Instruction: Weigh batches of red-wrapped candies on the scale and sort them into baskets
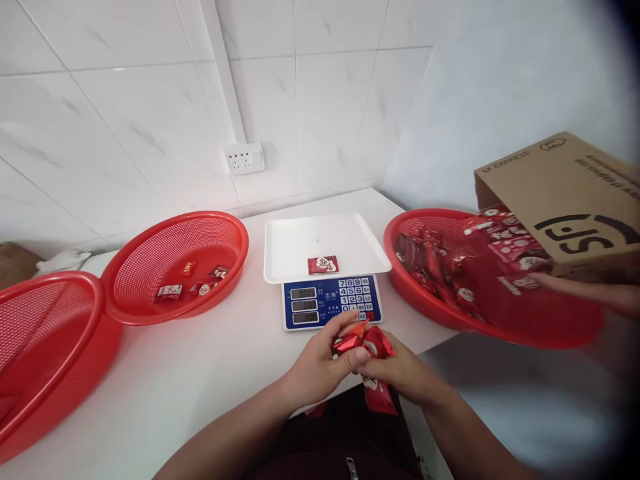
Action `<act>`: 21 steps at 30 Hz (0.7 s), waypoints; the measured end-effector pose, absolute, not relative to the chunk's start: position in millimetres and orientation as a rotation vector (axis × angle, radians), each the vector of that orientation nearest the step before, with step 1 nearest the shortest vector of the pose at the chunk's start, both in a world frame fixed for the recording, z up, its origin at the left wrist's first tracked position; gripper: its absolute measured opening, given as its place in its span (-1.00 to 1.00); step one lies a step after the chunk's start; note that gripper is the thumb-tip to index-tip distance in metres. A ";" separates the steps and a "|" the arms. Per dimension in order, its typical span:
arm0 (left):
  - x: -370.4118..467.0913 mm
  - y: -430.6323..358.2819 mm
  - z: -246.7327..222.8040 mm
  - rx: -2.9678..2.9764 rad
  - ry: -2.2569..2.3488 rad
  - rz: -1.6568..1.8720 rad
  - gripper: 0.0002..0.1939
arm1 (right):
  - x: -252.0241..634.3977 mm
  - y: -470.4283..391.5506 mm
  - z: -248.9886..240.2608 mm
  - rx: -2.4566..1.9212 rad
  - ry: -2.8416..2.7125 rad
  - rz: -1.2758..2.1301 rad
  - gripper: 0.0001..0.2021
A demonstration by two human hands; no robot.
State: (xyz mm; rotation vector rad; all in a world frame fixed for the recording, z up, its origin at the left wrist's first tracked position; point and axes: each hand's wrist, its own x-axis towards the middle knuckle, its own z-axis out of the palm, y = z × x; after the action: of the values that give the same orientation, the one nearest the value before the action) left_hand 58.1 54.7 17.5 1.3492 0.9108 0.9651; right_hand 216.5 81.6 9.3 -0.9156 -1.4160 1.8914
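Just in front of the weighing scale (290, 327), my left hand (327, 360) and my right hand (395, 367) come together around several small red wrapped candies (377, 341). The fingers of both hands are curled on these packets, and one packet hangs below my right hand. A single red packet (323, 265) with a white printed patch lies near the front of the scale's white tray (295, 233). The scale's blue panel carries three small displays and a keypad, whose lower edge is partly covered by my fingers.
At left stand two red plastic baskets, one (173, 223) with several packets and one (95, 293) nearer. At right, another person's hand (570, 290) is beside a tilted cardboard box (560, 180), its packets over a red basket (400, 280) of packets. A socket (245, 159) is behind.
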 end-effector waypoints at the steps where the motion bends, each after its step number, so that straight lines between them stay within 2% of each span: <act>1: 57.8 51.8 16.3 1.407 0.971 0.966 -0.53 | 217.4 78.4 6.7 -0.918 -1.437 1.935 -0.71; 3: 55.3 46.6 13.7 1.552 1.071 0.959 -0.59 | 218.2 73.4 0.0 -0.937 -1.411 2.012 -0.73; 9: 44.5 35.5 10.4 1.679 1.094 0.895 -0.60 | 212.8 67.2 -7.4 -0.835 -1.325 2.151 -0.77; 21: 35.8 31.3 8.0 1.656 1.173 0.992 -0.62 | 205.6 68.5 -2.9 -0.790 -1.357 2.141 -0.72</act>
State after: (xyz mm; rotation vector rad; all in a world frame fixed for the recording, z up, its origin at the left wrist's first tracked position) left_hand 35.8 31.3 8.0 1.6558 1.1733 0.9922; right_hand 205.6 68.5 -2.9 -0.7896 -1.3568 2.1407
